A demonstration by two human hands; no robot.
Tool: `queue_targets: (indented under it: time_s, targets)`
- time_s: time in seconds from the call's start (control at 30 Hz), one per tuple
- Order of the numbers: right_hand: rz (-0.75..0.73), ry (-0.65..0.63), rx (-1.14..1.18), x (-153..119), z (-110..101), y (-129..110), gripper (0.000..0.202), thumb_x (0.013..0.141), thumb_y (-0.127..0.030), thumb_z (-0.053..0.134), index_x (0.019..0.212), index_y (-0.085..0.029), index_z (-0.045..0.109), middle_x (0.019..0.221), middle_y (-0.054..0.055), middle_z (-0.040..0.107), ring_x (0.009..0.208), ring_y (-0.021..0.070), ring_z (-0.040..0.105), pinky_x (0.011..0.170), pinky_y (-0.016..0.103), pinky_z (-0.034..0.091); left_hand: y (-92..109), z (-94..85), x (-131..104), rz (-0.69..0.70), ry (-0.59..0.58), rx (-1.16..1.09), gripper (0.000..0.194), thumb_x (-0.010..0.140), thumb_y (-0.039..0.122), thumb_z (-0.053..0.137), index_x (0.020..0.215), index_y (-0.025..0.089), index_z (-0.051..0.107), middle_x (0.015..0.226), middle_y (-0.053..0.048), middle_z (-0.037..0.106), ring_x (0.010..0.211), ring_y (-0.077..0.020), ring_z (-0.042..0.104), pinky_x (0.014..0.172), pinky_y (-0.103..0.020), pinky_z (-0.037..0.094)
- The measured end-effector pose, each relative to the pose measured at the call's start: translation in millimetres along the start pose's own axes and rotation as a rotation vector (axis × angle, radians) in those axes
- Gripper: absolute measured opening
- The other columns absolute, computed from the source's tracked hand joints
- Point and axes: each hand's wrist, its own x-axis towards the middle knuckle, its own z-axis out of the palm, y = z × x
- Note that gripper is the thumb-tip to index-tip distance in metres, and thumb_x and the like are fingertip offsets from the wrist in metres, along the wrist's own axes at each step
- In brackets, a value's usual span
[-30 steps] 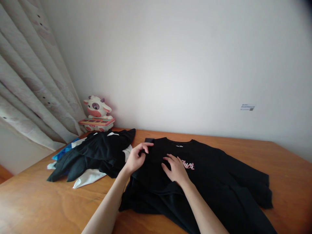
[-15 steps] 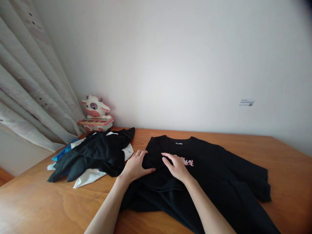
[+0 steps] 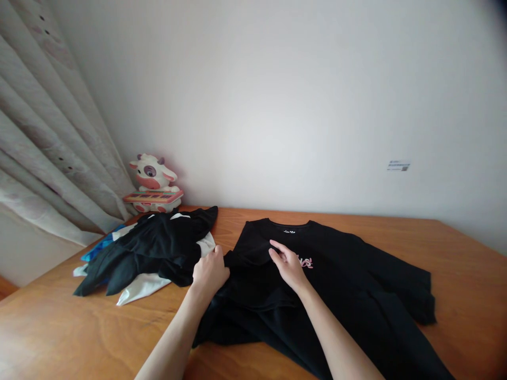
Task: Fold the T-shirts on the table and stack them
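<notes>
A black T-shirt (image 3: 340, 264) lies on the wooden table in front of me, its neckline toward the wall and a pink and white print on the chest. Its right sleeve is spread out flat, while the left side is bunched and partly folded over. My left hand (image 3: 212, 269) is closed on the cloth at that left edge, with the pinched fabric mostly hidden by the fingers. Over the chest, beside the print, my right hand (image 3: 288, 266) has its fingers apart and holds nothing; whether it touches the shirt I cannot tell.
A pile of black, white and blue clothes (image 3: 158, 253) lies left of the shirt. Behind it sits a cow toy with a keyboard (image 3: 153, 184) against the wall. A pale curtain (image 3: 51, 137) hangs at the left. The wooden table (image 3: 71, 338) extends to both sides.
My left hand has closed on the shirt's left edge and drawn the cloth slightly left. My right hand has lifted a little, its fingers still apart.
</notes>
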Motion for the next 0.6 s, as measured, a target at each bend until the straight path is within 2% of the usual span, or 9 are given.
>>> queue_targets:
  time_s: [0.07,0.13,0.23,0.33,0.43,0.5,0.6]
  targets:
    - [-0.015,-0.007,-0.027,-0.4,0.1,-0.4,0.059,0.088,-0.056,0.056,0.132,-0.018,0.065,0.079,0.004,0.072,0.071,0.0221,0.068,0.074,0.038,0.057,3.7,-5.6,-6.6,0.015,-0.008,0.033,0.036,0.079,0.010,0.050,0.115,0.014,0.054,0.104,-0.023,0.071,0.097,-0.0401,0.072,0.076,-0.041,0.050]
    - [-0.030,-0.005,-0.082,-1.0,0.1,-1.5,0.055,0.087,-0.054,0.058,0.128,-0.020,0.067,0.092,0.006,0.075,0.073,0.0219,0.069,0.076,0.038,0.057,5.4,-10.9,-12.6,0.093,0.000,0.078,0.038,0.079,0.006,0.049,0.115,0.017,0.054,0.110,-0.020,0.069,0.095,-0.0354,0.072,0.077,-0.039,0.049]
    - [-0.054,-0.002,-0.131,-1.8,0.2,-2.7,0.051,0.085,-0.051,0.060,0.126,-0.022,0.067,0.114,0.009,0.074,0.083,0.0226,0.069,0.082,0.039,0.056,-0.2,-15.7,-20.2,0.154,0.021,0.095,0.032,0.081,0.014,0.058,0.113,0.020,0.056,0.119,-0.018,0.064,0.095,-0.0336,0.072,0.076,-0.036,0.049]
    - [-0.070,-0.019,-0.133,-2.3,0.3,-3.0,0.050,0.086,-0.049,0.060,0.127,-0.023,0.065,0.122,0.009,0.071,0.088,0.0222,0.068,0.085,0.039,0.055,-16.8,-16.7,-31.3,0.105,0.037,-0.009,0.035,0.080,0.037,0.071,0.107,0.018,0.061,0.105,-0.018,0.069,0.090,-0.0364,0.071,0.072,-0.036,0.047]
    - [-0.079,-0.035,-0.133,-2.9,0.5,-3.8,0.045,0.087,-0.049,0.057,0.124,-0.024,0.066,0.119,0.006,0.073,0.078,0.0197,0.066,0.080,0.038,0.055,-37.7,-21.4,-52.0,0.219,0.013,-0.259,0.018,0.080,0.040,0.071,0.086,0.023,0.069,0.076,-0.006,0.070,0.074,-0.0275,0.068,0.065,-0.029,0.041]
    - [-0.083,-0.040,-0.127,-3.4,0.5,-4.8,0.042,0.087,-0.049,0.057,0.120,-0.025,0.068,0.115,0.005,0.074,0.074,0.0188,0.065,0.077,0.037,0.055,-49.0,-29.8,-68.6,0.318,-0.120,-0.428,0.014,0.078,0.040,0.071,0.073,0.027,0.071,0.063,0.000,0.065,0.061,-0.0203,0.061,0.058,-0.025,0.035]
    - [-0.091,-0.057,-0.108,-3.5,0.2,-6.2,0.038,0.086,-0.047,0.058,0.115,-0.025,0.070,0.114,0.003,0.075,0.072,0.0182,0.064,0.076,0.036,0.055,-56.5,-42.8,-82.5,0.365,-0.423,-0.524,0.019,0.076,0.049,0.073,0.075,0.030,0.076,0.060,0.003,0.065,0.055,-0.0170,0.057,0.053,-0.023,0.034]
